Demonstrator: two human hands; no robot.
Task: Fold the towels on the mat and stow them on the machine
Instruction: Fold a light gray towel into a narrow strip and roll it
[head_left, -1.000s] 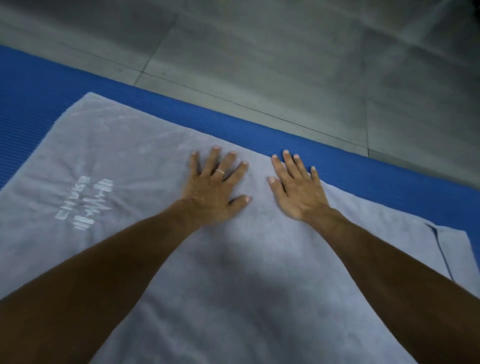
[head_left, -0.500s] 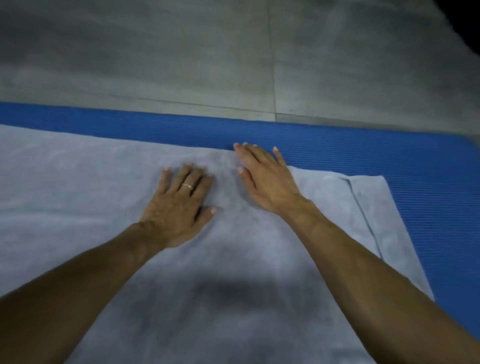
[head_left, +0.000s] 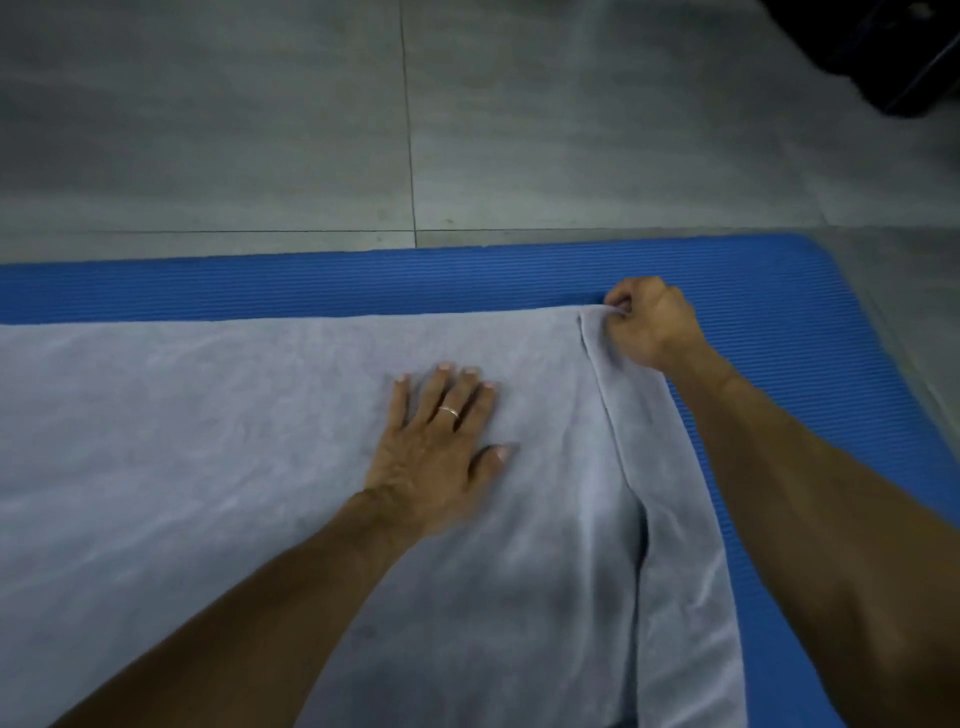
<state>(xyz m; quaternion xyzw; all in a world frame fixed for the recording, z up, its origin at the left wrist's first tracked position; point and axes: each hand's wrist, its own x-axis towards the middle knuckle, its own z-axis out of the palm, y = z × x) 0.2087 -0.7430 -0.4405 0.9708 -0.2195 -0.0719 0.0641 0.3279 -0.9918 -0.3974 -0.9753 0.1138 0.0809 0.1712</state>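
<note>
Since the earlier frame, right hand (head_left: 652, 325) has moved to the towel's (head_left: 234, 441) far right corner, fingers pinching it. Left hand (head_left: 436, 452) presses flat, fingers spread. Blue mat (head_left: 363, 283) lies on grey tiled floor (head_left: 260, 130); towel's long axis runs left-right along the mat.

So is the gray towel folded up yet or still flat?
Mostly spread flat. The towel lies wide on the blue mat; the left hand presses it while the right hand pinches its far corner.
</note>
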